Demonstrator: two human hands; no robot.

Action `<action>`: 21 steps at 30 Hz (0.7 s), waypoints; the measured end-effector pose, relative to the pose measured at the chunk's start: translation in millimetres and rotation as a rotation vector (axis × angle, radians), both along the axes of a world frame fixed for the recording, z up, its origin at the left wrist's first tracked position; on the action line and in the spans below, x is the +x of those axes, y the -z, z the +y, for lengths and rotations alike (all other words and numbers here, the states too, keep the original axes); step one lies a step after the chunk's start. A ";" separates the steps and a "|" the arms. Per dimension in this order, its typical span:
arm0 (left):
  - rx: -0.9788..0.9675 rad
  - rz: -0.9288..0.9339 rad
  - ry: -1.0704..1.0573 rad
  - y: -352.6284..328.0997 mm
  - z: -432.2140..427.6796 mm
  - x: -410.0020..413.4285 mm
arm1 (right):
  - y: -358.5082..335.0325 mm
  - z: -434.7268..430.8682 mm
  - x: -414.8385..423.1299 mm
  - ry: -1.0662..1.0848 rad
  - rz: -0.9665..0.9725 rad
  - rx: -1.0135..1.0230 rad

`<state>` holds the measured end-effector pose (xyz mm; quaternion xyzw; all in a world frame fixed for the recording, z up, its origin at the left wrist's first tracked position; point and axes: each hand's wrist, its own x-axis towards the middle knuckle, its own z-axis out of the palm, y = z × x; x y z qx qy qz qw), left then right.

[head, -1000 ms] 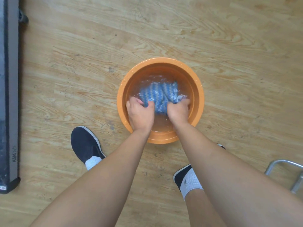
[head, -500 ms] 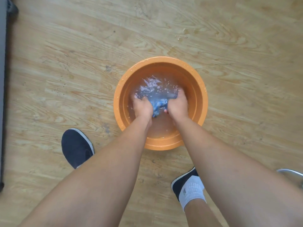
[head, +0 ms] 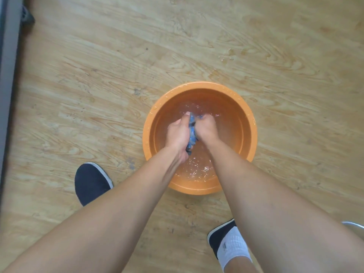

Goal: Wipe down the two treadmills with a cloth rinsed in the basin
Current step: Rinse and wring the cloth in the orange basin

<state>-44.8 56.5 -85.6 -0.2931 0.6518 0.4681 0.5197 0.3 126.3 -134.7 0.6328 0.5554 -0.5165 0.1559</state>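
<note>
By my reading the task stood at the rinsing step, and nothing here showed any wiping done. The cloth (head: 192, 133) was inside the basin (head: 199, 85), bunched up over the water (head: 199, 168), and it looked as if it was being wrung. A grey edge (head: 7, 95) along the left of the floor (head: 98, 95) may have been a treadmill, but too little showed to be sure. Both treadmills seemingly remained to be wiped. The left hand (head: 178, 133) was clenched round the cloth, back upward, with its thumb (head: 186, 115) lying along the far end. The right hand (head: 206, 129) was curled tight on it too, fingers tucked under and hidden. The hands sat close together with only a narrow blue strip showing between them, and a short tail hung toward the water.
</note>
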 end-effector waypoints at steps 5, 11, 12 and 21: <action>0.017 0.200 0.053 -7.0 -28.5 -8.7 | -1.4 8.1 18.1 -0.084 -0.088 0.126; -0.225 0.354 0.271 -1.5 -34.6 1.9 | -19.8 15.5 46.9 0.158 0.009 0.172; -0.247 0.330 0.267 0.8 -29.7 3.4 | -27.9 10.0 45.0 0.177 0.093 0.134; -0.072 -0.173 -0.128 9.3 8.1 10.1 | -33.3 -28.4 23.0 -0.116 0.100 0.234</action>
